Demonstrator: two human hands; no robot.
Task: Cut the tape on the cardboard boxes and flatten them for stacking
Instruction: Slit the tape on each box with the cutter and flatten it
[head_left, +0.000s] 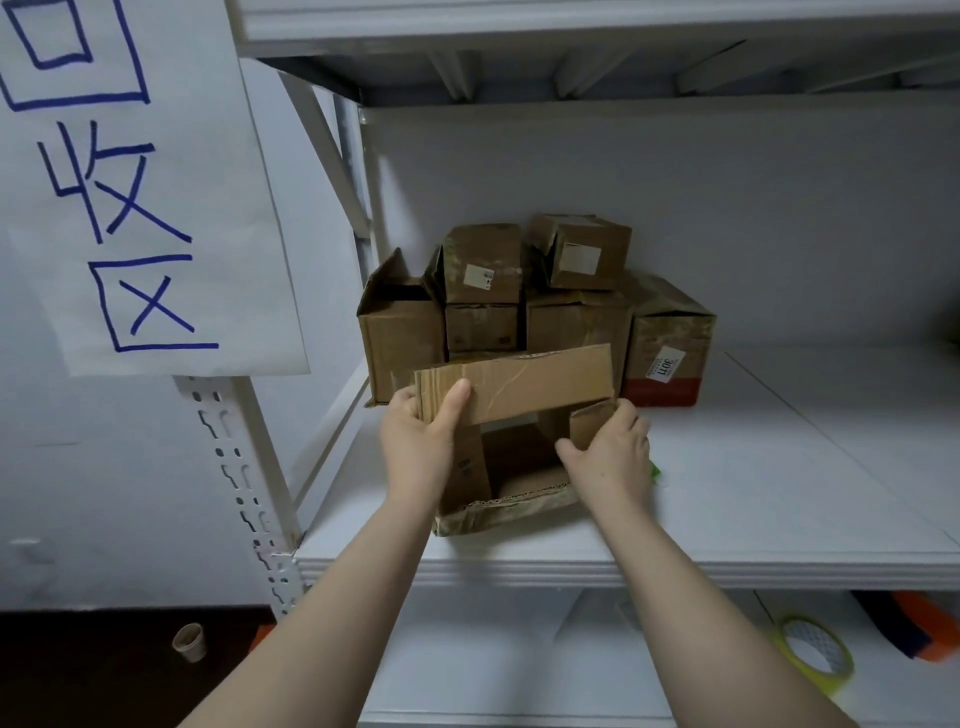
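open cardboard box (511, 499): worn and creased, lying at the front of a white shelf (779, 467), opening turned up and toward the person.

long flap (524, 382): raised along the far side of the box, its face scuffed.

short flap (592, 423): at the right end of the box, raised, just below the long flap's right corner.

left hand (415, 441): grip closed on the left end of the long flap, thumb pressed flat on the near face, fingers wrapped behind the edge and out of sight.

right hand (610, 457): grip closed round the short flap, thumb on the near side, fingers curled over its outer edge. both forearms are bare and reach in from below.

pile of cardboard boxes (519, 301): just behind the open box, against the back wall of the shelf, in two layers. the leftmost has its top flaps standing open, and several carry white labels.

red-banded box (667, 343): right end of the pile, white label on its front, red strip along the bottom.

green object (655, 472): small, on the shelf just beyond the right hand, mostly hidden. cannot tell what it is.

paper sign (130, 182): hung at left, blue hand-drawn characters.

upright post (244, 493): white, perforated, at the shelf's left front corner.

tape roll (813, 654): yellow-green, on the lower shelf at right, near an orange and dark blue object (919, 623) cut off at the edge of view.

small cup (189, 642): on the dark floor at lower left.
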